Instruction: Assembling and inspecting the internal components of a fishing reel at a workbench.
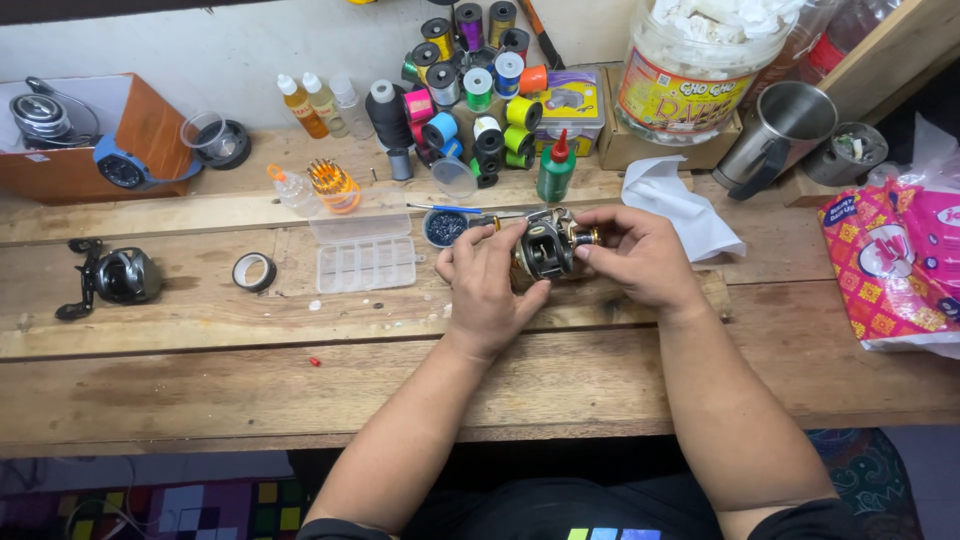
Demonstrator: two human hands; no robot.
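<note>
I hold a small dark fishing reel with gold parts over the wooden workbench. My left hand cups the reel from the left and below, thumb against its side. My right hand pinches the reel's right end with fingertips at a gold knob. Just left of the reel sits a small round dark cup of tiny parts and a thin blue-handled tool.
A clear compartment box lies left of my hands, with a tape ring and a second black reel further left. Thread spools, small bottles, a green bottle, white tissue, a metal mug and a pink bag crowd the back and right.
</note>
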